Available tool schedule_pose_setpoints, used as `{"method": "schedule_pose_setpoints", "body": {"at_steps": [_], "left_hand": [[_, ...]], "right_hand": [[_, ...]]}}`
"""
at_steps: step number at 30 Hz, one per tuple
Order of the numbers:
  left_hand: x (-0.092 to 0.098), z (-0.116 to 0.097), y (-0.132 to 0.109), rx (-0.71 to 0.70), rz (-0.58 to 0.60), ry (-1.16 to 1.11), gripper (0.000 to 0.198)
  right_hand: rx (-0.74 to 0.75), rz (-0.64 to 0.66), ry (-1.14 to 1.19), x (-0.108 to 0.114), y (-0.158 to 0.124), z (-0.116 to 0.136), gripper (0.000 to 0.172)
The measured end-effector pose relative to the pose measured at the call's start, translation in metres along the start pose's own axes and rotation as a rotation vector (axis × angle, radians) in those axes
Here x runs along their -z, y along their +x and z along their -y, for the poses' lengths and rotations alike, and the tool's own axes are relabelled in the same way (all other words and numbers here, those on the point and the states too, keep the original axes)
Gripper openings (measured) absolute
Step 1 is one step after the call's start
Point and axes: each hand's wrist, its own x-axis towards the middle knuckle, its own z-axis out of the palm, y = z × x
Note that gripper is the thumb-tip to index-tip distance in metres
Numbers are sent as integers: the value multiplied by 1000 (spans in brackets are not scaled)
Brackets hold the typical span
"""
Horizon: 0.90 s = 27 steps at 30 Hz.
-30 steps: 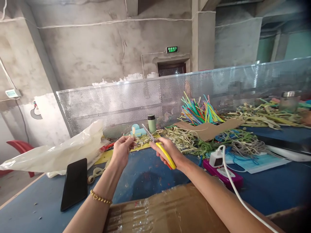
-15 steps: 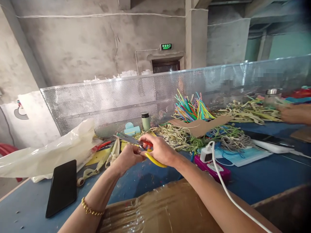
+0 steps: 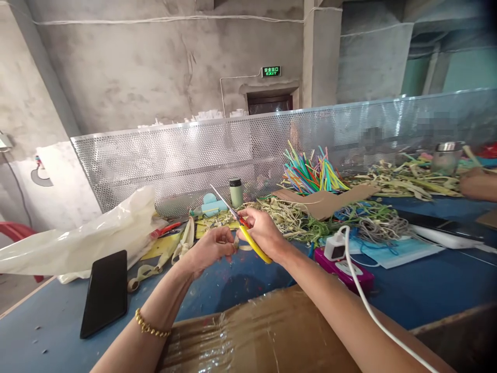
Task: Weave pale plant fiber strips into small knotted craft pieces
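Note:
My right hand (image 3: 267,232) is closed around scissors (image 3: 254,244) with yellow-and-red handles. Their blades point up and to the left, seemingly together. Close beside it, my left hand (image 3: 209,251) pinches a small pale strip (image 3: 244,248), whose short end sticks out toward the scissors; most of it is hidden by the fingers. Both hands are above the blue tabletop (image 3: 233,290), behind a taped brown cardboard piece (image 3: 256,336). Pale flat strips (image 3: 188,239) lie left of my left hand, near a red-handled tool (image 3: 166,229). A heap of pale fibres (image 3: 285,217) lies behind my right hand.
A black phone (image 3: 104,292) and a plastic bag (image 3: 97,233) lie left. Behind stand a green bottle (image 3: 236,192) and colourful pipe cleaners (image 3: 310,173). A purple power strip (image 3: 359,274) with a white cable (image 3: 359,290) sits right. Another person's hand (image 3: 479,184) shows far right.
The scissors have turned from pointing left to pointing steeply up-left, and moved away from my left fingers. A gap with the pale strip now shows between my hands. The view shifted slightly.

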Motion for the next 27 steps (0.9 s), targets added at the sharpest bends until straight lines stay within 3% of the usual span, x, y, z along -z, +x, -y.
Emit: {"method": "schedule_pose_setpoints", "body": {"at_steps": [3, 7, 12, 16, 20, 24, 27], "left_hand": [[-1, 3, 2, -14, -70, 30, 7], [1, 4, 3, -34, -26, 2, 17], [4, 4, 4, 1, -19, 133, 19], [0, 4, 4, -10, -44, 237, 17], [-5, 3, 4, -38, -140, 261, 13], [1, 3, 6, -33, -224, 85, 13], [13, 5, 9, -25, -249, -89, 14]], "right_hand": [[-11, -58, -89, -1, 2, -2, 39], [1, -83, -103, 0, 4, -4, 39], [-67, -100, -127, -1, 1, 1, 38], [-166, -130, -2, -5, -1, 4, 34], [-201, -139, 124, -9, 2, -2, 36], [-79, -169, 79, 0, 5, -7, 38], [94, -56, -11, 14, 3, -5, 36]]}}
